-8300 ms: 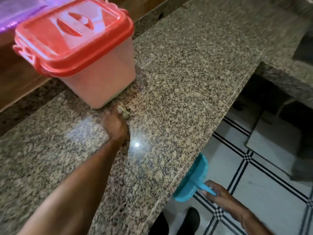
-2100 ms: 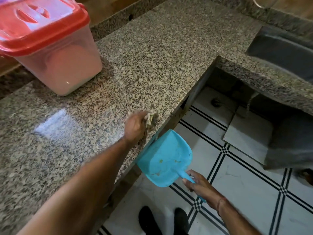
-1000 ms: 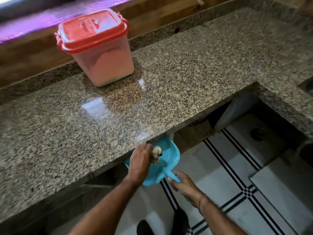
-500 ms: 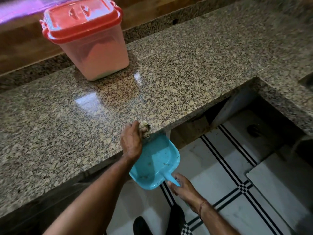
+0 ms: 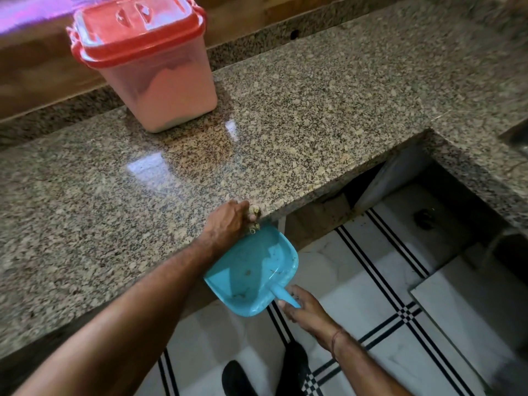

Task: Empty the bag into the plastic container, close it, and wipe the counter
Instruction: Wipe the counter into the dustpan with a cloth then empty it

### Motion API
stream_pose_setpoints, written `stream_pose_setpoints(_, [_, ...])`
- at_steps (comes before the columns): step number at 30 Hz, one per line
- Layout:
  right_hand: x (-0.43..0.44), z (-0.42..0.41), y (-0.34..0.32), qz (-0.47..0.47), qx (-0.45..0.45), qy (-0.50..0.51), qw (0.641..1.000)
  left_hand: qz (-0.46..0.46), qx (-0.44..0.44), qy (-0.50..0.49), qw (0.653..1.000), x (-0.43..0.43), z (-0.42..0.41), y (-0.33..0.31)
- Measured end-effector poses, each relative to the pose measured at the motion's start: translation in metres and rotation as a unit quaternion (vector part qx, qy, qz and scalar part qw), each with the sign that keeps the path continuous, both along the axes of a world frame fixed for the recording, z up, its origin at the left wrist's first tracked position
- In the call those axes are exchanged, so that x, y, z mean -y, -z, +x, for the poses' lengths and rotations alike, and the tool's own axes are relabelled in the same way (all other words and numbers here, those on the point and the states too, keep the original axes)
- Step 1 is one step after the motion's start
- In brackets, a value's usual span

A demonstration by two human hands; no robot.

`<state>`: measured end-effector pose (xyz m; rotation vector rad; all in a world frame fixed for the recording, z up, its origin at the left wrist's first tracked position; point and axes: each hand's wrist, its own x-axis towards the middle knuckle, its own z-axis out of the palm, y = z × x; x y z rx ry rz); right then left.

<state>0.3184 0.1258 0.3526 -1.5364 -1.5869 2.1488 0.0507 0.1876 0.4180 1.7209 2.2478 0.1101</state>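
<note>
The plastic container stands at the back left of the speckled granite counter, its red lid closed on it. My left hand is at the counter's front edge, closed around a small beige wad of cloth. Just below that edge my right hand grips the handle of a turquoise dustpan, held tilted under the left hand. A few crumbs lie in the pan. No bag is in view.
A wooden ledge runs behind the counter. The counter turns a corner at the right, with a dark sink edge there. Under it is an open gap over a white tiled floor with black lines. My dark shoes show below.
My left hand has wiped from beside the container across to the front edge. The dustpan has come up under that edge. In the last half second both hands hardly moved.
</note>
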Motion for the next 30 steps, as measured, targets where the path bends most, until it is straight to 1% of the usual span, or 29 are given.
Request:
stream_pose_setpoints(3, [0.001, -0.008, -0.009, 0.0, -0.004, 0.004, 1.0, 0.016, -0.009, -0.027, 0.999, 0.015, 0.001, -0.004])
stream_pose_setpoints(6, [0.0, -0.014, -0.011, -0.009, -0.012, 0.016, 1.0, 0.06, -0.045, -0.015, 0.997, 0.041, 0.009, 0.006])
stream_pose_setpoints(7, [0.0, -0.015, -0.01, -0.012, -0.011, 0.019, 1.0, 0.058, -0.053, -0.003, 0.997, 0.052, 0.016, 0.011])
stream_pose_setpoints(9, [0.0, -0.016, -0.009, -0.01, -0.006, 0.019, 1.0, 0.015, -0.057, 0.016, 0.998, 0.074, 0.037, 0.021])
stream_pose_setpoints(10, [0.0, -0.017, -0.009, -0.006, -0.006, 0.014, 1.0, -0.005, -0.062, 0.015, 0.998, 0.085, 0.044, 0.026])
stream_pose_setpoints(11, [-0.001, -0.018, -0.01, -0.001, -0.006, 0.007, 1.0, -0.006, -0.062, 0.005, 0.998, 0.095, 0.049, 0.029])
stream_pose_setpoints(13, [-0.003, -0.017, -0.01, 0.006, -0.007, -0.001, 1.0, 0.049, -0.014, -0.035, 0.998, 0.105, 0.048, 0.027])
stream_pose_setpoints(15, [-0.006, -0.014, -0.01, 0.005, -0.01, -0.003, 1.0, 0.141, 0.04, -0.086, 0.986, 0.105, 0.033, 0.019])
stream_pose_setpoints(17, [-0.006, -0.013, -0.011, 0.006, -0.012, -0.007, 1.0, 0.2, 0.047, -0.139, 0.969, 0.098, 0.008, 0.009])
stream_pose_setpoints(19, [-0.004, -0.013, -0.011, 0.013, -0.011, -0.015, 1.0, 0.189, 0.018, -0.181, 0.965, 0.089, -0.018, 0.004])
stream_pose_setpoints(21, [-0.002, -0.015, -0.011, 0.015, -0.012, -0.021, 1.0, 0.128, -0.009, -0.21, 0.969, 0.085, -0.03, 0.008])
stream_pose_setpoints(23, [0.0, -0.017, -0.01, 0.01, -0.016, -0.027, 0.999, 0.092, -0.01, -0.212, 0.973, 0.079, -0.025, 0.014])
stream_pose_setpoints(25, [0.002, -0.017, -0.008, 0.004, -0.013, -0.031, 0.999, 0.097, 0.008, -0.193, 0.976, 0.066, -0.013, 0.019])
stream_pose_setpoints(30, [0.007, -0.018, 0.004, 0.007, 0.009, -0.023, 1.0, 0.13, 0.019, -0.149, 0.98, 0.021, 0.012, 0.021])
